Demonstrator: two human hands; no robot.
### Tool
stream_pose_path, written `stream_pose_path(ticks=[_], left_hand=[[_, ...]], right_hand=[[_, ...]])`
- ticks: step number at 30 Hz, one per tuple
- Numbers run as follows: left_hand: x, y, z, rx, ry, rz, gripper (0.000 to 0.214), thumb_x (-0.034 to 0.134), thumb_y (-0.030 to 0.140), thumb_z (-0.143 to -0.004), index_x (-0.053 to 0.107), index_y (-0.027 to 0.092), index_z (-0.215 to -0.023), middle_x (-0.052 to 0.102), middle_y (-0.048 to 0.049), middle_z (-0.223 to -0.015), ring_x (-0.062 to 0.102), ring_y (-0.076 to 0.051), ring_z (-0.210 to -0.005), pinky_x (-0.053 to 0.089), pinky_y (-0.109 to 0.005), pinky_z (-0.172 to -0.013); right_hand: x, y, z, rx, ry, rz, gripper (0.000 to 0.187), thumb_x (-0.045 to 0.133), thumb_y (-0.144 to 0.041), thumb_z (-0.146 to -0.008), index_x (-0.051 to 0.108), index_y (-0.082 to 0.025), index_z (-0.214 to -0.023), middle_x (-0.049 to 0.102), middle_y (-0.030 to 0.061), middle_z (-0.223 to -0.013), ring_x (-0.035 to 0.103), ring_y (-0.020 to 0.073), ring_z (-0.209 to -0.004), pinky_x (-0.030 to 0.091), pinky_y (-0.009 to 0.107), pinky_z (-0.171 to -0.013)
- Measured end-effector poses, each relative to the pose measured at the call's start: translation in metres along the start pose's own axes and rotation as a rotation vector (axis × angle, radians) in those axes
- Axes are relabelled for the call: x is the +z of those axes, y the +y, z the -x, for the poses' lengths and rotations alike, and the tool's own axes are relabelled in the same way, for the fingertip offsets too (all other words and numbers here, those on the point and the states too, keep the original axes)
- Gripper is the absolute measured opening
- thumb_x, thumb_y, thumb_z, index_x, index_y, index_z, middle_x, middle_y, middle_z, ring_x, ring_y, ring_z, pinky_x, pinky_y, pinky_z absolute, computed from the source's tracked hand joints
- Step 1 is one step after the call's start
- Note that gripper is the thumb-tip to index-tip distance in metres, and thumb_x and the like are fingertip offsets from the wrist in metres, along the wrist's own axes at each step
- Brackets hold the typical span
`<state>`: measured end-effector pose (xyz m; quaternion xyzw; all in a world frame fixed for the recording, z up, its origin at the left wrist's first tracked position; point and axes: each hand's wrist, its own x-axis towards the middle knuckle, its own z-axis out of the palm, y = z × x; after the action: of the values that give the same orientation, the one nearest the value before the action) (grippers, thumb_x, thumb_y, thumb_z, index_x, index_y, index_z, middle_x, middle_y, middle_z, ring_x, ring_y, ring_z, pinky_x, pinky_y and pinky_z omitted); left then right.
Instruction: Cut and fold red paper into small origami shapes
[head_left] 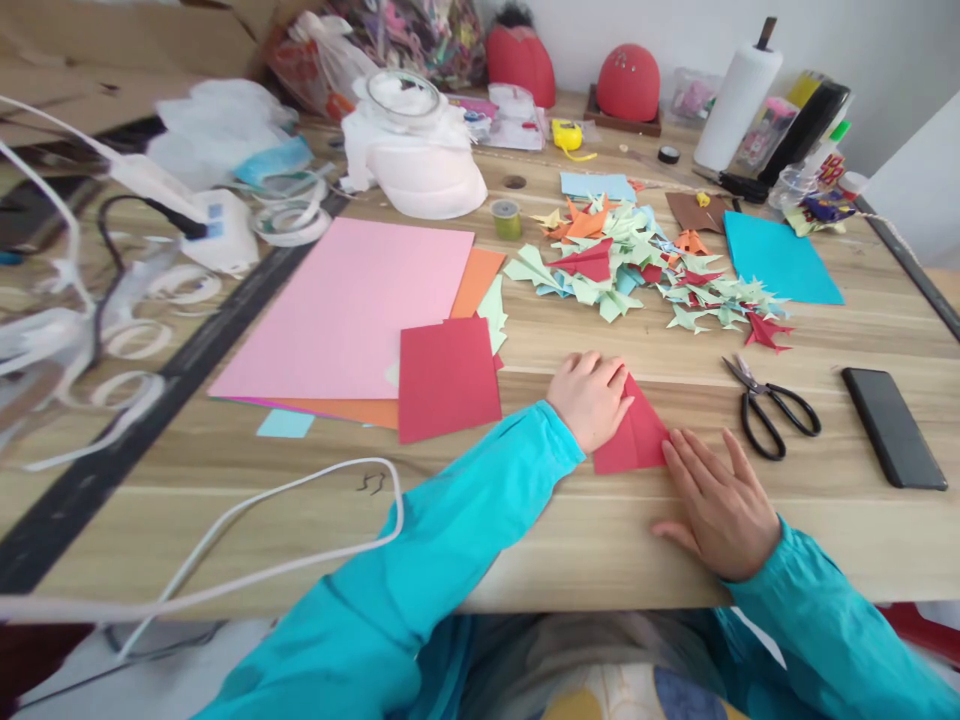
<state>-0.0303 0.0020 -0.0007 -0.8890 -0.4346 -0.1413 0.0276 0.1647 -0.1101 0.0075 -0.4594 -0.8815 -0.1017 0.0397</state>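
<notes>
A folded sheet of red paper (pixel 637 432) lies on the wooden table in front of me, with creases across its face and a slanted right edge. My left hand (pixel 589 400) holds its left side down, fingers together and bent, the thumb resting on the paper; part of the sheet is hidden beneath. Flat on the table, my right hand (pixel 720 500) is open, its fingertips touching the sheet's right corner. Black-handled scissors (pixel 766 405) lie with parted blades beyond my right hand. A red sheet (pixel 450 380) overlaps a large pink sheet (pixel 352 300) to the left.
Folded paper pieces (pixel 622 250) in green, red and orange are heaped at the back, near a blue sheet (pixel 784 258). A phone (pixel 894 428) lies right. White cable (pixel 300 565) loops beneath my left sleeve. Tape rolls (pixel 292 220) and a power strip (pixel 225 235) occupy the left.
</notes>
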Motion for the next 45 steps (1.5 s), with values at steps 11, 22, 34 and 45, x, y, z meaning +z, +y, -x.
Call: stream_pose_path(ticks=[11,22,34,45], left_hand=[[0.005,-0.001,0.0,0.005,0.051,0.03,0.038,0.038,0.035,-0.089,0.059,0.013,-0.111,0.057,-0.0109,-0.119,0.046,-0.026,-0.104,0.036,-0.041,-0.084],[0.01,0.004,0.001,0.033,0.092,0.007,0.03,0.039,0.027,-0.089,0.065,0.012,-0.096,0.061,-0.0121,-0.099,0.049,-0.024,-0.096,0.037,-0.04,-0.085],[0.008,0.007,0.004,0.035,0.006,0.015,0.03,0.038,0.022,-0.089,0.062,0.008,-0.102,0.06,-0.015,-0.1,0.049,-0.026,-0.096,0.041,-0.039,-0.077],[0.005,0.004,0.005,0.065,-0.026,-0.005,0.029,0.042,0.025,-0.087,0.061,0.009,-0.099,0.059,-0.0142,-0.095,0.05,-0.027,-0.095,0.038,-0.04,-0.078]], right_hand=[[0.008,0.024,-0.062,-0.034,-0.064,-0.103,0.072,0.023,-0.059,-0.087,0.036,-0.008,-0.135,0.044,0.0171,-0.137,0.035,0.0308,-0.129,0.027,0.051,-0.102],[0.018,0.018,-0.08,-0.042,0.036,-0.121,0.072,0.025,-0.059,-0.087,0.038,-0.003,-0.131,0.057,0.0207,-0.121,0.047,0.0282,-0.119,0.022,0.051,-0.105],[0.028,0.026,-0.087,-0.037,-0.042,-0.167,0.089,0.009,-0.068,-0.082,0.02,0.0,-0.139,0.044,0.022,-0.135,0.03,0.0287,-0.132,0.019,0.053,-0.107],[0.034,0.034,-0.105,-0.042,-0.039,-0.265,0.097,0.004,-0.075,-0.075,0.026,-0.004,-0.138,0.044,0.0206,-0.135,0.032,0.0308,-0.131,0.014,0.055,-0.108]])
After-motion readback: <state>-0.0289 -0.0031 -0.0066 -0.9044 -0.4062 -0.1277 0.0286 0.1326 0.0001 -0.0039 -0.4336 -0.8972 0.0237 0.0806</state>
